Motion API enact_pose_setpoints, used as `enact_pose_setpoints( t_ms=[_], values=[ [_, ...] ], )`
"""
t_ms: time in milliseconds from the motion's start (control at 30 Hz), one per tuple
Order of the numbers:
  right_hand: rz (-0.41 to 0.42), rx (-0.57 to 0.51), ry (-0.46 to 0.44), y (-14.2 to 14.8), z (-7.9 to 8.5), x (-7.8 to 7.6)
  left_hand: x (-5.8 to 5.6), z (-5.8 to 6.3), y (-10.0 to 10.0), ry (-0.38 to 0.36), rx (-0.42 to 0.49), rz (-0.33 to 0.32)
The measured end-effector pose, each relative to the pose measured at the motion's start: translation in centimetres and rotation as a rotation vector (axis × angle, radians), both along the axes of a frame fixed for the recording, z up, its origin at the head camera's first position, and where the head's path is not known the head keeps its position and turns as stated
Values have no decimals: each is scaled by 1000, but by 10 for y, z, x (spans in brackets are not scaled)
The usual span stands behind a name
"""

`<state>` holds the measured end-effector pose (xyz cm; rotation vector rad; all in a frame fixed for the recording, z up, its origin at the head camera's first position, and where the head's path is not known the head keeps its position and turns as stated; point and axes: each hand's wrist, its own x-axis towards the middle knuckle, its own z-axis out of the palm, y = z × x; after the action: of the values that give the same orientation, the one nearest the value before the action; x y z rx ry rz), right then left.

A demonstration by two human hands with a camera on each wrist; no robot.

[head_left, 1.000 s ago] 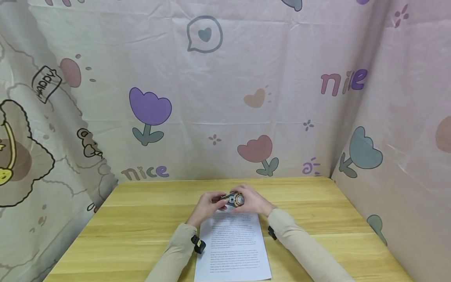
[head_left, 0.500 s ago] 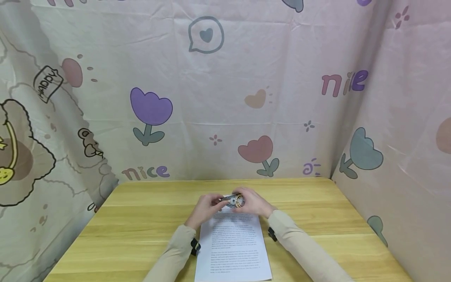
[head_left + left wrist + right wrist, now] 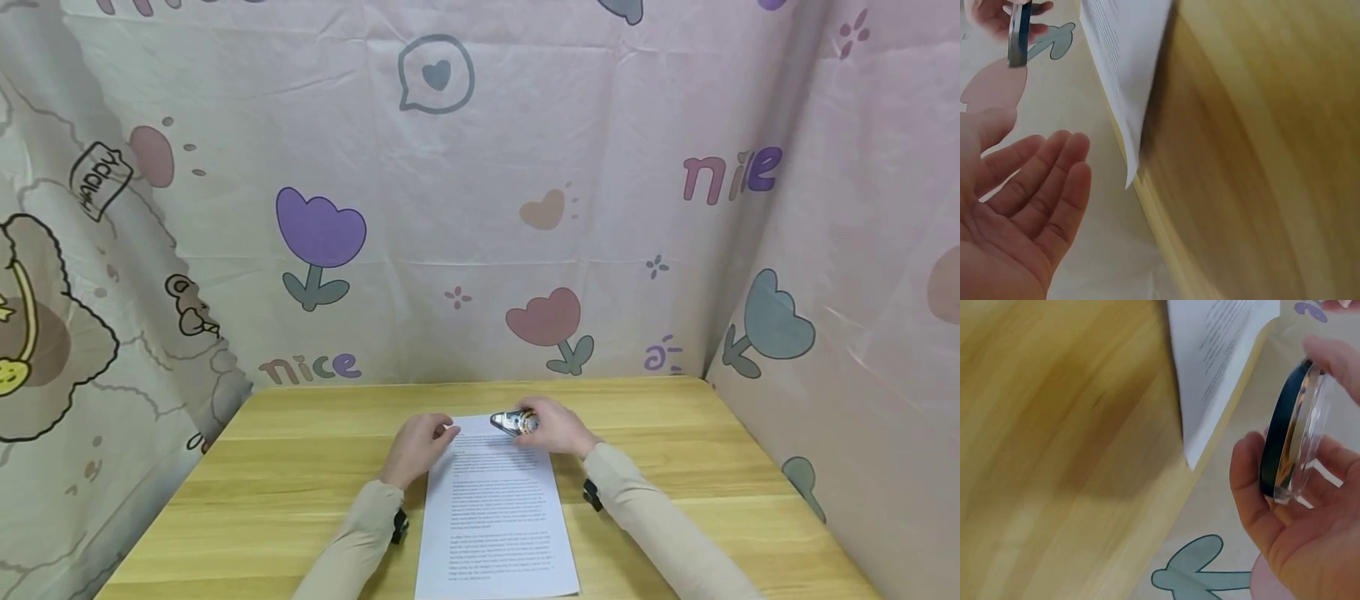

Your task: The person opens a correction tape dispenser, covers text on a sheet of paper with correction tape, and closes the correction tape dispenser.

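A correction tape dispenser [image 3: 514,422], teardrop-shaped with a dark side, a clear side and gold round parts inside, is held by my right hand [image 3: 558,427] over the top of the printed sheet [image 3: 495,508]. Its narrow tip points left. In the right wrist view, thumb and fingers grip the dispenser [image 3: 1291,434] by its edges, clear of the paper. My left hand [image 3: 415,446] is beside the sheet's upper left corner, fingers loosely bent. The left wrist view shows this hand [image 3: 1029,206] holding nothing, apart from the paper [image 3: 1129,69], whose corner curls slightly.
The sheet lies on a light wooden table [image 3: 300,483], its top near the far edge. A printed cloth [image 3: 450,208] hangs behind and along both sides. Dark wrist cameras sit on both sleeves.
My left hand has let go of the dispenser's narrow end and moved left. The right hand has shifted slightly right with the dispenser, and the sheet's top is more exposed.
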<state>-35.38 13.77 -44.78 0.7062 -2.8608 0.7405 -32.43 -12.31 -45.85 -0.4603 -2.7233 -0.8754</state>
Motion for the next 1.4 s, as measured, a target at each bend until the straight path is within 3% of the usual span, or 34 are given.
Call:
enact_pose_setpoints(
  t_ms=[200,433,867,1100,1400],
  values=[
    [-88,3,0,13,-3,0,-1,0,-7,14,-38,25],
    [-121,17,6,28,-8,-2,-3,-4,-15,54,-86,30],
    [-259,26,-69,54,-8,-6,-4,-5,-24,71,-64,99],
    [-308,60,-76,65,-6,-7,-3,-6,-27,110,-86,99],
    [-349,133,-71,84,-9,-9,-3,-6,-31,74,-78,104]
  ],
)
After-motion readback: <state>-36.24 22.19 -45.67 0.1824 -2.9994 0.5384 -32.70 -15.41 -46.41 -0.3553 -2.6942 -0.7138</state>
